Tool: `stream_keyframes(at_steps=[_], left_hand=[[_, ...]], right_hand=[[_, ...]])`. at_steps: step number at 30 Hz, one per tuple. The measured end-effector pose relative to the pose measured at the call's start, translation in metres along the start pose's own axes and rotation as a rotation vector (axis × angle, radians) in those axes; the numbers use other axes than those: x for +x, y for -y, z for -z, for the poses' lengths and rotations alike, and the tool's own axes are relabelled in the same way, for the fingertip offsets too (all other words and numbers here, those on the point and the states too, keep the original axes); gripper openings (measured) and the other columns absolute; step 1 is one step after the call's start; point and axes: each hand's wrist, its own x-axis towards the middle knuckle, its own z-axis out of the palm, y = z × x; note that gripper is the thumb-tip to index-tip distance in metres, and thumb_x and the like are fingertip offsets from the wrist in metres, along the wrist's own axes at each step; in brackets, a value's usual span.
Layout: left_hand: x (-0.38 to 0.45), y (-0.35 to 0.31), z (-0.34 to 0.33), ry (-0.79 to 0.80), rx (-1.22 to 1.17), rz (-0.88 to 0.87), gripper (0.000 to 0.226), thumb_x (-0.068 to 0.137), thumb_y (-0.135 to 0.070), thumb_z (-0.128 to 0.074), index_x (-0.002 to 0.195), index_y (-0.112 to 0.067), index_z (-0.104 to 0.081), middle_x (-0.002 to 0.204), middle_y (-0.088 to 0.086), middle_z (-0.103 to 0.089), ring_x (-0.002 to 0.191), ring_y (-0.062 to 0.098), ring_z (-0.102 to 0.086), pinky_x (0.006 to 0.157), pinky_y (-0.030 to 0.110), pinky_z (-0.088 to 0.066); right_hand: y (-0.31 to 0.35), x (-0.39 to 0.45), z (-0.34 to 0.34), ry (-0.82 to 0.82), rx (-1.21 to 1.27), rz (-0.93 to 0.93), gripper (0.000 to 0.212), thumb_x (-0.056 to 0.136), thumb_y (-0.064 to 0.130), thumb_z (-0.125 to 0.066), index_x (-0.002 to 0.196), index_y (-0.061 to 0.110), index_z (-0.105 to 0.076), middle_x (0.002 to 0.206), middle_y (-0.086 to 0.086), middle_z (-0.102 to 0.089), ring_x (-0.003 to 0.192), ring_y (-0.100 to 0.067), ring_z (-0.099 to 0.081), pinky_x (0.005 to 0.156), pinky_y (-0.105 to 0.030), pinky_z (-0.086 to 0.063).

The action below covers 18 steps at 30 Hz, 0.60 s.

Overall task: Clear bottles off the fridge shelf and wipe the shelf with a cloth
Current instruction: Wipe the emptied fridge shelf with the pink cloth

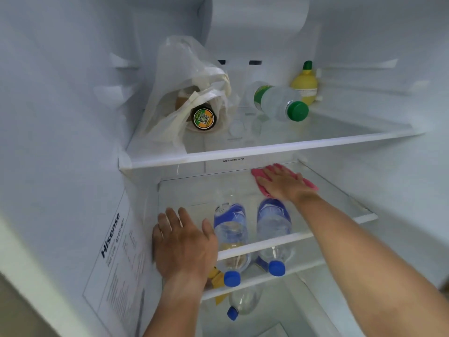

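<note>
Middle glass shelf [340,190] is cleared, right hand [284,182] flat and open pressing pink cloth [309,183] mid-wipe, left hand [182,244] open on its front edge

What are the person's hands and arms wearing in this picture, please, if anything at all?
Nothing shows on either one. The left hand and the right hand are bare, with no gloves, and no rings or watch can be seen. Both forearms are uncovered as far as the picture's lower edge, so no sleeves come into view.
</note>
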Motion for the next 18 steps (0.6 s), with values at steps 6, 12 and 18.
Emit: stream_keyframes(at_steps=[6,12,18], left_hand=[[0.000,-0.002,0.001,0.038,0.029,0.008,0.071,0.099,-0.049,-0.014,0.158,-0.011,-0.007,0.166,0.015,-0.005,0.154,0.031,-0.007,0.125,0.043,-0.008],[0.001,-0.002,0.001,0.078,0.035,0.004,0.069,0.099,-0.046,-0.012,0.158,-0.010,-0.004,0.166,0.015,-0.001,0.154,0.032,-0.003,0.125,0.044,-0.004],[0.002,-0.001,0.000,0.079,0.038,0.004,0.068,0.099,-0.044,-0.012,0.158,-0.010,-0.007,0.166,0.014,-0.004,0.154,0.032,-0.005,0.125,0.044,-0.005]], right_hand=[[-0.077,-0.058,-0.010,-0.022,0.020,-0.196,0.071,0.096,0.067,-0.012,0.159,0.037,0.003,0.168,0.008,0.008,0.154,-0.016,0.008,0.122,-0.053,0.000],[-0.010,-0.114,-0.021,0.012,0.018,-0.059,0.069,0.092,0.071,-0.006,0.155,0.048,0.008,0.165,0.014,0.016,0.153,-0.022,0.014,0.114,-0.067,0.007],[0.074,-0.157,-0.048,-0.123,0.065,0.276,0.064,0.094,0.062,-0.007,0.156,0.045,-0.006,0.167,0.015,0.000,0.153,-0.016,0.010,0.115,-0.062,0.011]])
